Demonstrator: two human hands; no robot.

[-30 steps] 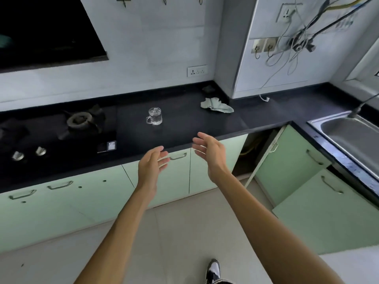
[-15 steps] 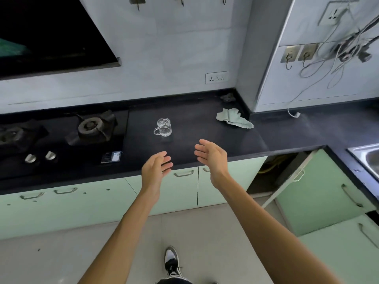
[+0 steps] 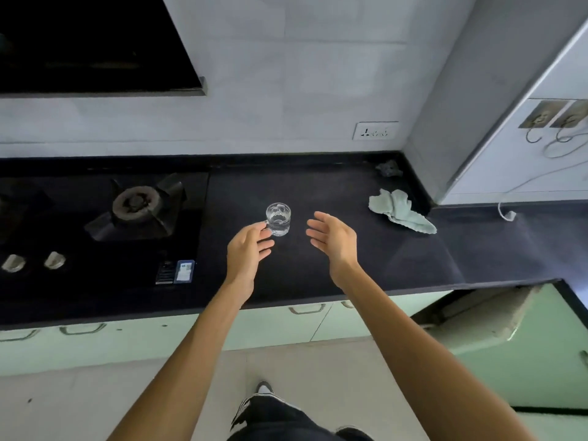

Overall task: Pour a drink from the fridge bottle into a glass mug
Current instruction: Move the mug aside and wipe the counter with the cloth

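Note:
A small clear glass mug (image 3: 278, 218) stands upright on the black countertop (image 3: 334, 275), its handle pointing left. My left hand (image 3: 246, 251) hovers just in front and left of the mug, fingers relaxed, fingertips close to the handle; whether they touch it I cannot tell. To the mug's right, my right hand (image 3: 334, 240) is held out with straight fingers, palm facing left, apart from the mug. Neither hand holds anything. No bottle or fridge is in view.
A gas hob (image 3: 140, 208) with two knobs (image 3: 54, 260) lies left of the mug. A pale green cloth (image 3: 399, 211) sits at the right back. A small card (image 3: 184, 271) lies near the hob's front. A cabinet door (image 3: 496, 316) below right stands open.
I have stepped closer to the counter. Both hands moved forward over the countertop and now flank the mug; before, they were in front of the counter edge.

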